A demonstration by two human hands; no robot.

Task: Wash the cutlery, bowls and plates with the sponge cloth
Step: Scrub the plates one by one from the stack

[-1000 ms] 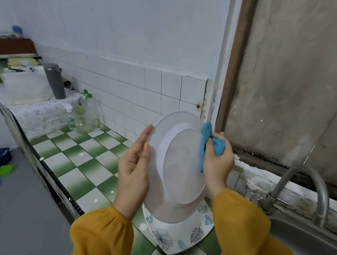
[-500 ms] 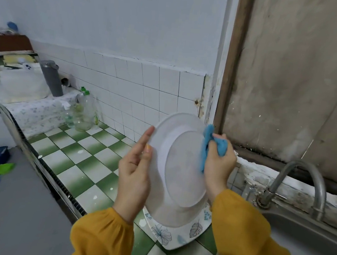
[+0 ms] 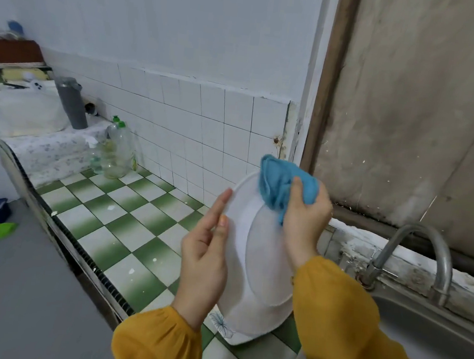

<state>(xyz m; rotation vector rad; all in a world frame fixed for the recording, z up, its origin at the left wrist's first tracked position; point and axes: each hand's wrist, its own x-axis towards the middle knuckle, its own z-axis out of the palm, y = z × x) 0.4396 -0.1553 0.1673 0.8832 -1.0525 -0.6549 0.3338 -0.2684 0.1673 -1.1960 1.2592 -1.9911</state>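
Observation:
I hold a white plate (image 3: 262, 268) upright on its edge above the counter. My left hand (image 3: 205, 254) supports its left rim with straight fingers laid along the edge. My right hand (image 3: 304, 223) grips a bunched blue sponge cloth (image 3: 279, 183) and presses it against the plate's upper right rim. Under the white plate lies a floral-patterned plate (image 3: 224, 327), mostly hidden.
A green and white checkered counter (image 3: 121, 223) runs to the left. A steel sink (image 3: 429, 336) with a curved tap (image 3: 419, 254) is at the right. Clear bottles with green caps (image 3: 117, 150) and a grey flask (image 3: 71, 102) stand far left by the tiled wall.
My right hand has slid the cloth up from the plate's right side to its top rim, and the cloth now bulges above the edge. The view has shifted slightly right.

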